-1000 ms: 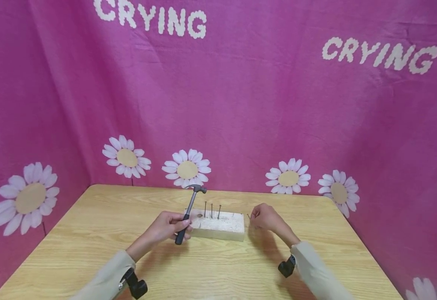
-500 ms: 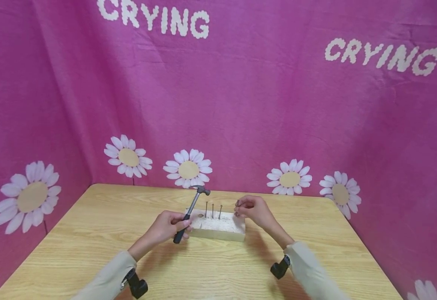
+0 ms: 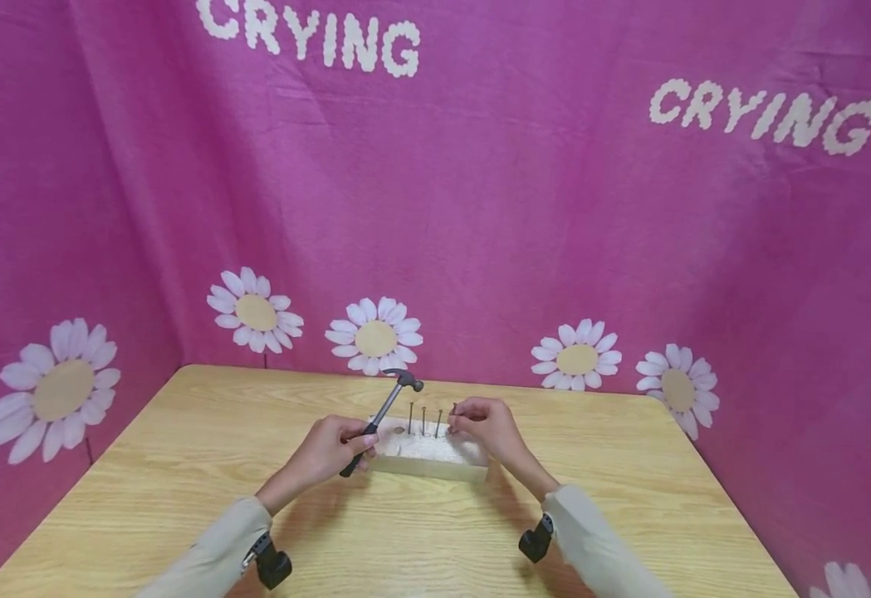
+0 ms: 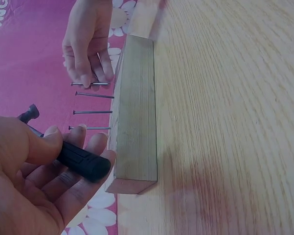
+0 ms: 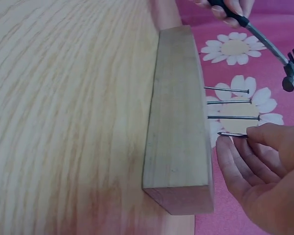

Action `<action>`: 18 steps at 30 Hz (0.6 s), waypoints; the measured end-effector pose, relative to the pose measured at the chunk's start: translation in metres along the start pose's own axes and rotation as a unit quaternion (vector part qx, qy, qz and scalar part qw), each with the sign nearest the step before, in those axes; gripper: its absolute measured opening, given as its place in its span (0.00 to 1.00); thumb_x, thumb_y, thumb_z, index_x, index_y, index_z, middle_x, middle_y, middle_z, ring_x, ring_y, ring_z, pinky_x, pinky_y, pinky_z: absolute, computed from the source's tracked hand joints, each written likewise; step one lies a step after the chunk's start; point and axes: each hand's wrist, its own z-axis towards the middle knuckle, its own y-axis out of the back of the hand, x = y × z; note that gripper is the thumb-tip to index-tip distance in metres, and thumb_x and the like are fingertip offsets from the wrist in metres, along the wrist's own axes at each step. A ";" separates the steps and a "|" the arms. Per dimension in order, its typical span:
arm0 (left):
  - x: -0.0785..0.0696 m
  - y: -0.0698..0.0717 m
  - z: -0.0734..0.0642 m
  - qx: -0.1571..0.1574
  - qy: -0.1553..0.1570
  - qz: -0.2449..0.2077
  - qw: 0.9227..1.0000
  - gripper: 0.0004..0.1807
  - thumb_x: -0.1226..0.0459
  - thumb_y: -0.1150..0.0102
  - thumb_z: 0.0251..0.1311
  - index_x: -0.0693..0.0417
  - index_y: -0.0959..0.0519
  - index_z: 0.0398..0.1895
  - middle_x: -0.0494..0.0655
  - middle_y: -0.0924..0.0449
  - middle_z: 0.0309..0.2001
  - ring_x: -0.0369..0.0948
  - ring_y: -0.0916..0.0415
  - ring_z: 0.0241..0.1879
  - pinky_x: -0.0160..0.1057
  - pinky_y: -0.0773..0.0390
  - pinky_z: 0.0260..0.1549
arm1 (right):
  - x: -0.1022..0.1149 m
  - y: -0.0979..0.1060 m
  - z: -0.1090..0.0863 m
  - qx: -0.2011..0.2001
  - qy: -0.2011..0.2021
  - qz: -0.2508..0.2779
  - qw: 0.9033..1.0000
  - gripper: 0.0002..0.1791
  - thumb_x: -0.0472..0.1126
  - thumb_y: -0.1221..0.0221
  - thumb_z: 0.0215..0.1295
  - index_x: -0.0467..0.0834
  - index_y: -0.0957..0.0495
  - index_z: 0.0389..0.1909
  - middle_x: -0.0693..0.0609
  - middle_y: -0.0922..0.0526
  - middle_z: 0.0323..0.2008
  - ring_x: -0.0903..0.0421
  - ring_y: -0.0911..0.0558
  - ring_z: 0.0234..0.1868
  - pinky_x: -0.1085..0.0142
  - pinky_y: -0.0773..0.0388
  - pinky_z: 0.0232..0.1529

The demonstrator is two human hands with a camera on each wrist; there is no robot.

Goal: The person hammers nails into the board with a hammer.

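My left hand (image 3: pixel 323 455) grips a claw hammer (image 3: pixel 388 405) by its black handle, head up, beside the left end of a pale wooden block (image 3: pixel 429 467). Three nails (image 5: pixel 232 117) stand in a row in the block's top, one leaning slightly. To the right of that row, my right hand (image 3: pixel 489 425) pinches another nail (image 5: pixel 232 134) between thumb and fingers. In the right wrist view its pointed tip faces the block with a small gap between them. The left wrist view shows the hammer's handle (image 4: pixel 83 161) lying across the left fingers.
The block lies flat on a wood-grain table (image 3: pixel 405 540). Behind the table hangs a pink cloth (image 3: pixel 480 208) printed with white daisies and lettering. Both forearms wear light sleeves with a black camera (image 3: pixel 535 540) at each wrist.
My right hand has lifted from the table right of the block and moved left with a nail, over the block and close to the standing nails. My left hand keeps the hammer nearly still.
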 end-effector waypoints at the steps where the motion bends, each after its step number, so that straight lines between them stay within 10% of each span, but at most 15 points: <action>1: 0.000 0.000 0.000 0.000 -0.002 0.000 1.000 0.10 0.70 0.43 0.75 0.70 0.16 0.39 0.58 0.14 0.31 0.42 0.19 0.27 0.34 0.22 0.26 | -0.001 -0.001 0.000 -0.001 -0.001 0.007 1.000 0.08 0.25 0.37 0.68 0.22 0.19 0.43 0.27 0.13 0.40 0.43 0.10 0.37 0.57 0.11 0.42; 18: 0.000 -0.004 0.005 -0.007 -0.004 0.004 1.000 0.10 0.70 0.44 0.76 0.70 0.15 0.42 0.60 0.14 0.32 0.43 0.19 0.26 0.33 0.23 0.24 | -0.002 -0.006 -0.004 -0.026 -0.001 0.008 1.000 0.08 0.26 0.37 0.69 0.24 0.18 0.44 0.28 0.13 0.41 0.37 0.11 0.41 0.61 0.11 0.43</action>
